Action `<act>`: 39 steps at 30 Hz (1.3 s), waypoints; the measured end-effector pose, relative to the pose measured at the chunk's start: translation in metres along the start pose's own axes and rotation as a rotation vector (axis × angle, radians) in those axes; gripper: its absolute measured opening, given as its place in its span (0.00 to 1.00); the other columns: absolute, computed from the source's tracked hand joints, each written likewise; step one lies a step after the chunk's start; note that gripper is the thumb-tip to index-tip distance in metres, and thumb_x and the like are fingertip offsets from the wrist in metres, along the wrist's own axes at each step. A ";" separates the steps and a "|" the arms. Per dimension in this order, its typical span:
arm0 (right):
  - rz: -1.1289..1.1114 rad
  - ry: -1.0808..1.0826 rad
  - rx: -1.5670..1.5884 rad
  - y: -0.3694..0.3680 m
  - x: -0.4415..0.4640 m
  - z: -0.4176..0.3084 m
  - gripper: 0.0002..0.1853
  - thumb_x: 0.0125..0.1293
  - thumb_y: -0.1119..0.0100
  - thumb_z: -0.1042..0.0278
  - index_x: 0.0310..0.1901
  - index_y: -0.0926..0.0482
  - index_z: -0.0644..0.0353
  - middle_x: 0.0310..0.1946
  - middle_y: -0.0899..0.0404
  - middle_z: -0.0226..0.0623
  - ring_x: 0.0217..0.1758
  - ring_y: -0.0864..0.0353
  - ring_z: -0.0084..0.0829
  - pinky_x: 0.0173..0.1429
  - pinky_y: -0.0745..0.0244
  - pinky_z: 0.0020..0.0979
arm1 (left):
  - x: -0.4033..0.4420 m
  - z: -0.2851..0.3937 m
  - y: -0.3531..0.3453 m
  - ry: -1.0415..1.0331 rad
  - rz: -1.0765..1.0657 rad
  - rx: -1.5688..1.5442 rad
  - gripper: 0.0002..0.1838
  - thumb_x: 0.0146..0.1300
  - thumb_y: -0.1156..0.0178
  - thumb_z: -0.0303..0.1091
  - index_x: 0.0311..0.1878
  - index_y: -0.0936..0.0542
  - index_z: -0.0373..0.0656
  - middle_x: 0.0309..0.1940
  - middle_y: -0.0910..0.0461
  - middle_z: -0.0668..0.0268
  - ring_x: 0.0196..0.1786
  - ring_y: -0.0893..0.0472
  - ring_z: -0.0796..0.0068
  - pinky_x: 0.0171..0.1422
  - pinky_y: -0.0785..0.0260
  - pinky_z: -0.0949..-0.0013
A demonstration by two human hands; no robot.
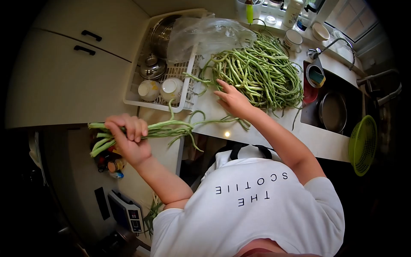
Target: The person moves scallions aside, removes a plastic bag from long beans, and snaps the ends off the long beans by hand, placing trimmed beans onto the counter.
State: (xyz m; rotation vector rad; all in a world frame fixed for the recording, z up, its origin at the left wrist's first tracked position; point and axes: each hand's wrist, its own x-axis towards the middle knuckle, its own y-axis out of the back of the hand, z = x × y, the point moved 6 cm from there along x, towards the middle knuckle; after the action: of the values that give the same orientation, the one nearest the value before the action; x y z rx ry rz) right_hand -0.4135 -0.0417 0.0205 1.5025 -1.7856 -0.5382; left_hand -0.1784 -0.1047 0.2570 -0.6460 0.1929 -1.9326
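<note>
Head view (sole view). Landmark: the large tangled heap of long, thin green beans [261, 70], lying on the white countertop [314, 145].

Hands: apart from each other. The left hand [130, 135], left of the heap and nearer the body, is clamped around a loose bundle of long green beans [169, 125]. Thick ends of the bundle project on the outer side of the fist; thinner, curling ends trail toward the heap, some over the countertop edge. The right hand [233, 100] is at the heap's near-left edge, fingers spread, nothing seen in its grasp; fingertip contact with the beans cannot be told.

Surroundings, relative to the heap. Left: a white plastic dish rack [186, 88] containing two upturned white bowls [171, 88] and a shiny domed metal lid [153, 67]. Upper left, adjoining: a crumpled clear plastic bag [205, 36], partly over the rack. Upper right, just beside: a white mug with a dark rim [293, 40]. Right: a dark rectangular sink [309, 113] with a round dark pan [333, 111] inside. Farther right and nearer the body: a bright green perforated plastic colander [363, 145], tilted on its side.
</note>
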 end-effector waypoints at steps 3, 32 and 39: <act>0.000 0.077 -0.103 -0.010 0.042 -0.016 0.21 0.63 0.37 0.63 0.57 0.21 0.58 0.71 0.39 0.47 0.67 0.33 0.47 0.67 0.32 0.41 | -0.002 -0.013 -0.008 0.074 0.005 -0.013 0.16 0.78 0.55 0.48 0.37 0.31 0.48 0.17 0.45 0.76 0.18 0.47 0.85 0.26 0.47 0.76; -0.010 -0.406 1.411 0.157 -0.045 -0.057 0.18 0.76 0.49 0.60 0.59 0.25 0.64 0.35 0.17 0.36 0.23 0.29 0.15 0.23 0.41 0.16 | 0.009 -0.111 -0.136 0.276 -0.175 0.277 0.14 0.68 0.36 0.41 0.41 0.18 0.37 0.19 0.30 0.75 0.20 0.34 0.86 0.25 0.46 0.80; 0.371 -0.181 1.092 0.180 -0.062 -0.054 0.06 0.65 0.35 0.76 0.42 0.20 0.62 0.33 0.21 0.30 0.35 0.25 0.17 0.38 0.31 0.21 | 0.012 -0.109 -0.132 0.204 -0.137 0.215 0.16 0.69 0.36 0.42 0.42 0.18 0.35 0.23 0.27 0.71 0.21 0.34 0.84 0.26 0.40 0.80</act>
State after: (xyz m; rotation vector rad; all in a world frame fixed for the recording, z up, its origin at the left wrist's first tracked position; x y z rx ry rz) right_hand -0.4880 0.0670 0.1678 1.7047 -2.6107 0.6272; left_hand -0.3442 -0.0729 0.2237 -0.3270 0.0671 -2.1160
